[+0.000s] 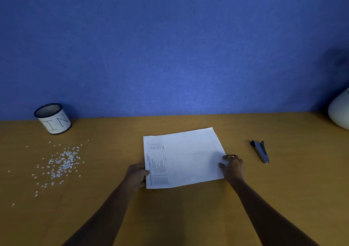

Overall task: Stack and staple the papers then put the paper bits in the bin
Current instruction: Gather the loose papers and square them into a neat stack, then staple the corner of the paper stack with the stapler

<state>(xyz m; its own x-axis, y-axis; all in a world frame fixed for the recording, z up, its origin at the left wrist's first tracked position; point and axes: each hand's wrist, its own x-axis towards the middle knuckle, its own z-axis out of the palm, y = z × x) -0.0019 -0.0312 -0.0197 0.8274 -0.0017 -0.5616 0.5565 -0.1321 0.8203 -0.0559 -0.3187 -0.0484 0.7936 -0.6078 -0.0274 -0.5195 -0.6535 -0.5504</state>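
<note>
A stack of white papers point(188, 157) with printed tables along its left side lies flat in the middle of the wooden desk point(188, 217). My left hand point(137, 176) grips the stack's left edge, thumb on top. My right hand point(233, 167), with a ring on one finger, holds the right edge. A dark stapler point(261, 151) lies on the desk to the right of the papers, apart from both hands. Several small white paper bits point(62, 162) are scattered at the left. Behind them stands a round mesh bin point(52, 118) with a white label.
A blue wall point(170, 47) rises right behind the desk's far edge. A white rounded object point(340, 111) sits at the far right edge of the desk, partly cut off by the frame.
</note>
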